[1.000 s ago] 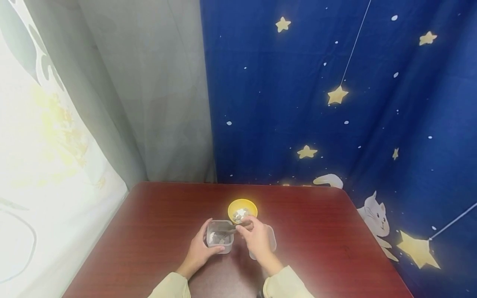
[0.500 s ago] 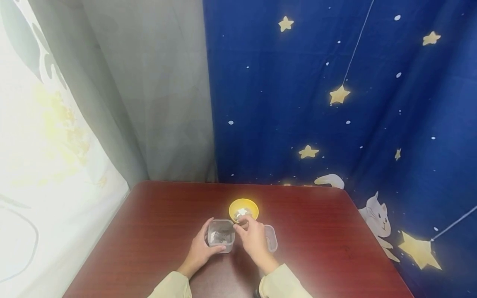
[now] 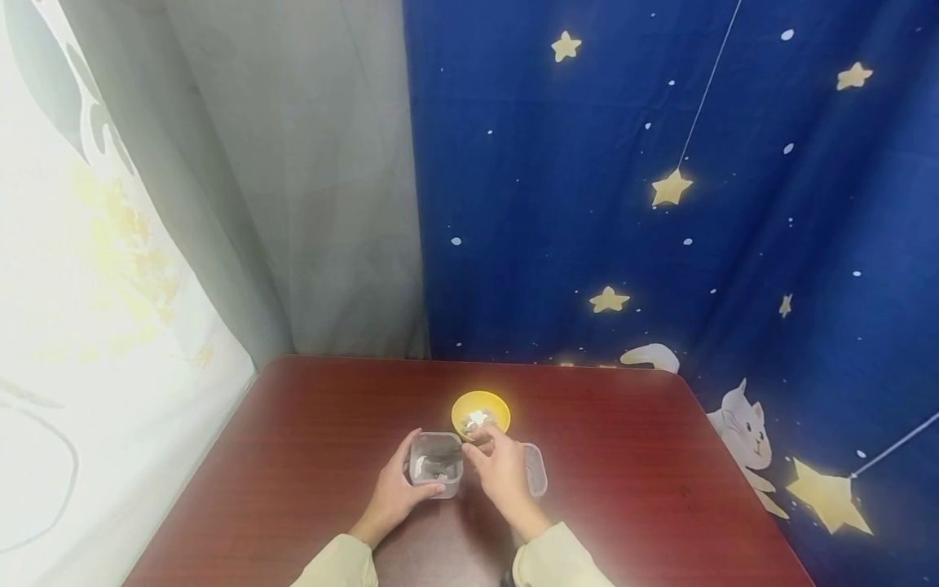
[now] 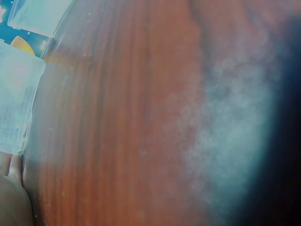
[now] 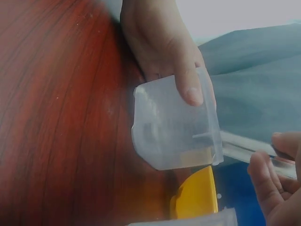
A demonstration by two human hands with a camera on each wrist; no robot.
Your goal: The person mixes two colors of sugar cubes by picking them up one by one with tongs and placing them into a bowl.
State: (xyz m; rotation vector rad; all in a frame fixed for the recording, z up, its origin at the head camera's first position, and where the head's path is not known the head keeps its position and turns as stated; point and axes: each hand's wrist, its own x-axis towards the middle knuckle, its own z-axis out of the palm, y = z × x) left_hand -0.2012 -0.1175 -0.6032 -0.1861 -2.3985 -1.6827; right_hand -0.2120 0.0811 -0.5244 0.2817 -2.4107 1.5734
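My left hand (image 3: 396, 493) grips a clear square plastic container (image 3: 438, 487), thumb on the near wall and fingers round the far left side. Some small white and grey bits lie in it. My right hand (image 3: 504, 474) pinches slim metal tweezers (image 5: 240, 147), whose tips reach inside the container. Just beyond the right hand stands a yellow bowl (image 3: 480, 398) with white and greyish pieces in it. In the left wrist view, the container (image 4: 19, 94) shows only at the left edge, above part of the left hand (image 4: 11, 197).
Beside the right hand lies a second clear plastic piece (image 3: 537, 471), like a lid or shallow box, partly hidden by that hand. Everything is on a dark red wooden table (image 3: 330, 416). A grey curtain (image 3: 345, 204) and a blue starry curtain (image 3: 528, 204) hang behind it.
The right hand has shifted slightly toward me, and the tweezers, which lay across the container's top, now point down into it. The left hand keeps its grip.
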